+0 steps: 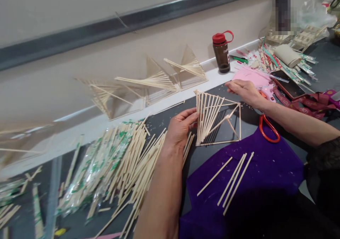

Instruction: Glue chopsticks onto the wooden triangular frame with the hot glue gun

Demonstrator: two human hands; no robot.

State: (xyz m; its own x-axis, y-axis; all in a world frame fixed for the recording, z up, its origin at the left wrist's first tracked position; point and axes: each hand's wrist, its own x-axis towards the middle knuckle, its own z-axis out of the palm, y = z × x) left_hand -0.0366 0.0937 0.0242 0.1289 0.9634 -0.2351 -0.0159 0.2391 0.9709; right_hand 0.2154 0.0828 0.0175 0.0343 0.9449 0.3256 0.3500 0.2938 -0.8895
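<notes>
My left hand [183, 125] grips the left edge of a small model made of thin wooden sticks [212, 120], thumb in front. On that side its sticks fan out in a slanted row; the right side is an open frame with a few inner struts. Beyond its upper right corner, apart from it, my right hand [245, 92] is closed with the fingertips pinched together; whatever they hold cannot be made out. Loose wooden sticks [235, 180] lie on a purple cloth [255, 168] in front of me. Red-handled scissors [268, 129] lie near my right forearm, partly hidden.
Similar stick models [151, 83] stand along the wall. Left of my arm lie a heap of bare sticks [132, 171] and wrapped chopsticks [92, 171]. A dark bottle with a red lid [221, 56], a phone [288, 84] and a red ribbon [302, 104] are at the right.
</notes>
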